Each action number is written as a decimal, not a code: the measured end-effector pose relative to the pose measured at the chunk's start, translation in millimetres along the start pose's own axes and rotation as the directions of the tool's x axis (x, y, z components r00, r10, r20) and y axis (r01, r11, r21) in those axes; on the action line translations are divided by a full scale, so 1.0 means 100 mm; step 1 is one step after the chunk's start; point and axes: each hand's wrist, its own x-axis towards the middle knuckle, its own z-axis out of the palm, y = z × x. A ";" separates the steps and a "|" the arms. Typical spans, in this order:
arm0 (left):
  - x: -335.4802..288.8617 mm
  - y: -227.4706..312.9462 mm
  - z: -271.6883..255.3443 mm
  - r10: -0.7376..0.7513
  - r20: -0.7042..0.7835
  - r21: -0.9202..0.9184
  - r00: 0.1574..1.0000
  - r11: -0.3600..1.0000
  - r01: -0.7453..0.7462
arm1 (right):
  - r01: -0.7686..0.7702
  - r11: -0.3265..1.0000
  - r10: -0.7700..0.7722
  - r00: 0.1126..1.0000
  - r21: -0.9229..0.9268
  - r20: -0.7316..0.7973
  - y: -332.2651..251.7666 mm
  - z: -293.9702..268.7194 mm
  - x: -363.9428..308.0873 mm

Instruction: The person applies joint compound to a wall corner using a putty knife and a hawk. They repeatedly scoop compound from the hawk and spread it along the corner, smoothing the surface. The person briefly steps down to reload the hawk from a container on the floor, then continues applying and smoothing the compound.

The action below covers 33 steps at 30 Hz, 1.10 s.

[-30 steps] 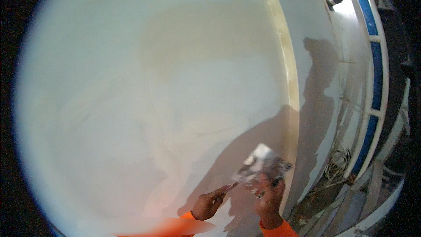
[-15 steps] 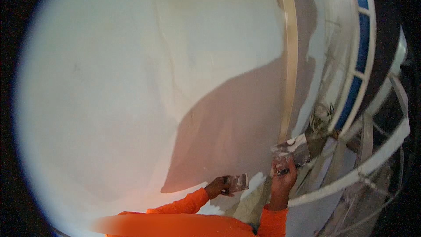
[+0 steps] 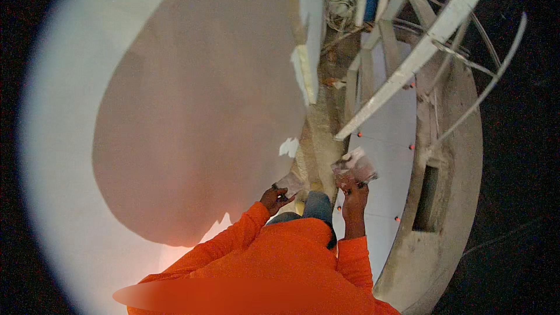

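My left hand [image 3: 272,200] is closed on the handle of a small putty knife [image 3: 290,184], whose flat blade points toward the lower edge of the wall. To the right, my right hand [image 3: 353,199] grips a wider putty knife [image 3: 356,168] with its blade turned upward. Pale putty smears the wide blade. The two blades are apart, and neither visibly touches the pale wall [image 3: 64,116] on my left. Both forearms are in orange sleeves.
A pale metal frame [image 3: 417,58] slants in at the upper right. Coiled wire [image 3: 341,11] lies beyond the narrow dusty floor strip [image 3: 321,134]. On the right, a white panel [image 3: 382,181] with small orange dots meets a curved ledge [image 3: 458,198] with a rectangular opening.
The view has swung downward and to the right, so more floor, frame and ledge show. Both hands still hold their putty knives; the right blade now points more upward.
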 end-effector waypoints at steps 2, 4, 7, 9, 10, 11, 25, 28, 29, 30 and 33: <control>0.25 0.30 0.20 -0.088 0.069 -0.478 0.994 0.871 0.110 | 0.159 0.966 -0.135 0.983 -0.204 0.125 0.04 -0.21 0.12; 0.56 0.57 0.38 -0.203 0.204 -0.746 0.958 0.601 0.287 | 0.228 0.905 -0.139 0.957 -0.360 0.257 0.12 -0.41 0.33; 0.74 0.89 0.70 -0.193 0.256 -0.797 0.947 0.513 0.320 | 0.381 0.819 -0.244 0.908 -0.430 0.340 0.20 -0.71 0.44; 0.67 1.05 0.77 -0.080 0.337 -0.780 0.938 0.533 0.326 | 0.646 0.639 -0.460 0.756 -0.417 0.466 0.19 -0.83 0.42; 0.69 1.06 0.78 -0.066 0.360 -0.757 0.931 0.563 0.332 | 0.583 0.614 -0.418 0.812 -0.532 0.407 0.21 -0.88 0.42; 0.69 1.12 0.82 -0.061 0.384 -0.728 0.921 0.594 0.343 | 0.561 0.563 -0.414 0.827 -0.607 0.380 0.17 -0.93 0.37; -0.08 -1.42 1.90 -0.305 0.240 -0.779 0.922 0.506 0.370 | -0.638 0.638 0.056 0.598 -0.432 -0.800 3.09 -5.08 -3.12; -0.47 -1.81 1.75 -0.401 0.127 -0.693 0.907 0.618 0.371 | -0.858 0.292 0.228 0.491 -0.422 -0.841 3.68 -5.43 -4.31; -0.54 -1.90 1.74 -0.472 0.044 -0.643 0.881 0.661 0.386 | -0.874 0.210 0.258 0.482 -0.438 -0.837 3.79 -5.46 -4.66; -0.62 -2.06 1.70 -0.446 0.097 -0.613 0.890 0.677 0.406 | -0.884 0.127 0.287 0.467 -0.450 -0.836 3.98 -5.47 -4.96; -0.69 -2.36 1.73 -0.395 0.233 -0.696 0.888 0.570 0.437 | -0.915 0.044 0.361 0.388 -0.400 -0.848 4.17 -5.31 -5.88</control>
